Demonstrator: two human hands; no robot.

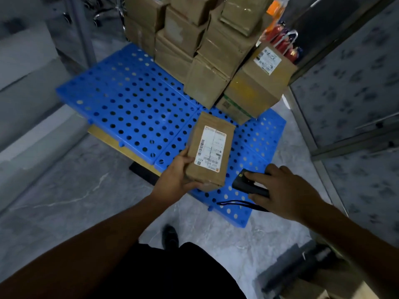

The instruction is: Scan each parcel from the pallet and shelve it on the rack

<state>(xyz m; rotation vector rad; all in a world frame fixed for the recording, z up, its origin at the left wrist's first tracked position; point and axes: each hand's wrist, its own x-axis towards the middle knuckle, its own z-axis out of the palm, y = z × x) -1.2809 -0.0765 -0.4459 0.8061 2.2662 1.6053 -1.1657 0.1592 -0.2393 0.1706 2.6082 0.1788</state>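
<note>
My left hand (pixel 176 176) grips a small brown cardboard parcel (pixel 224 175) by its near left corner, holding it above the blue perforated pallet (pixel 133 108). A white shipping label (pixel 210 146) with barcodes faces up on the parcel. My right hand (pixel 285 192) holds a black handheld scanner (pixel 245 182) just right of the parcel, its head pointing left toward it. The scanner's black wrist strap (pixel 239 203) hangs below. A stack of brown cardboard boxes (pixel 207 44) fills the pallet's far right part.
A grey metal rack upright (pixel 84 31) stands at the far left, and grey panelled walls (pixel 354 87) close the right side. Red extinguishers (pixel 285 43) sit behind the stack. Grey tubes (pixel 295 266) lie on the marble floor (pixel 64 190) at lower right. My shoe (pixel 170 236) is near the pallet.
</note>
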